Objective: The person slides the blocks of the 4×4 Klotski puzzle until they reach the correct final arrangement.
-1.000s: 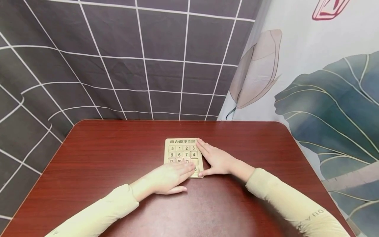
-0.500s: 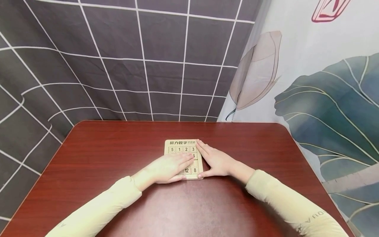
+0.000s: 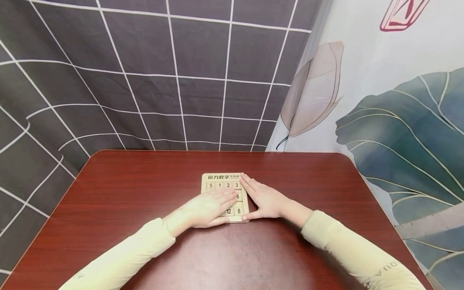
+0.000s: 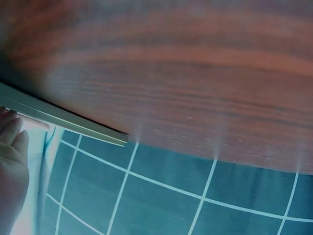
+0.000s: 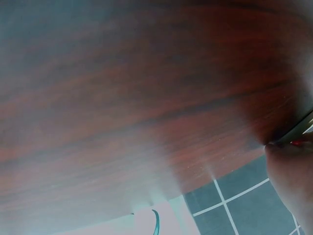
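Note:
A pale number-tile board [image 3: 222, 177] lies flat on the table, its top row reading 5, 1, 2, 3, with tiles 4, 12 and 8 also showing. Across its middle rows lies my left hand [image 3: 206, 207], fingers straight and covering several tiles. My right hand [image 3: 268, 200] rests along the board's right edge, fingertips at the top right corner and thumb at the bottom right corner. In the left wrist view the board's edge [image 4: 73, 125] shows beside the left hand [image 4: 12, 171]. The right wrist view catches part of the right hand [image 5: 293, 176].
The red-brown wooden table [image 3: 137, 181] extends around the board on all sides. Behind it hangs a dark grey curtain [image 3: 145, 92] with white grid lines, and to the right a white curtain [image 3: 362, 64] with leaf patterns.
My left hand has moved up the board from the lower rows to the middle, uncovering 12 and 8. The right hand has stayed at the right edge. The head view has shifted slightly.

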Tool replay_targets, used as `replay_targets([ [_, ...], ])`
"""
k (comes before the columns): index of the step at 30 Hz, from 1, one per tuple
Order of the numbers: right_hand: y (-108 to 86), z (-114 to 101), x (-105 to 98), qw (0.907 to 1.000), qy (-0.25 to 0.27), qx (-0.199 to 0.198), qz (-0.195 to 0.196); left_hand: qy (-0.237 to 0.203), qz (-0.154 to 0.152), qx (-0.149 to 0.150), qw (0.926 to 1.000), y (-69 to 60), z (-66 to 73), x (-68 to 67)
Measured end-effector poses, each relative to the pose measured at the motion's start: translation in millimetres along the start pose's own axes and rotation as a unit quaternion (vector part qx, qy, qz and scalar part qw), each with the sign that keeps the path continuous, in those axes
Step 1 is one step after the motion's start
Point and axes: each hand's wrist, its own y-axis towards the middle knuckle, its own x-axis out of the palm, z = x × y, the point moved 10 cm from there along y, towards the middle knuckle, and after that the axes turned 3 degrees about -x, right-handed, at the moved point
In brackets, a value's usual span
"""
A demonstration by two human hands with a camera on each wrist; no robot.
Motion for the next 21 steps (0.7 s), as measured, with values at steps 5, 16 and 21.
replay_targets([
  [5, 0.0, 0.3, 0.0, 1.0000, 0.001, 0.001, -0.001, 0.006, 0.008, 0.015, 0.9998, -5.9, 10.2, -0.2],
  [16, -0.1, 0.7, -0.5, 1.0000, -0.003, 0.000, 0.001, 0.003, 0.015, 0.012, 0.9998, -2.2, -0.4, -2.7],
  [21, 0.0, 1.5, 1.0, 1.0000, 0.002, 0.003, -0.004, 0.006, 0.005, -0.007, 0.9999, 5.9, -13.6, -1.2],
])
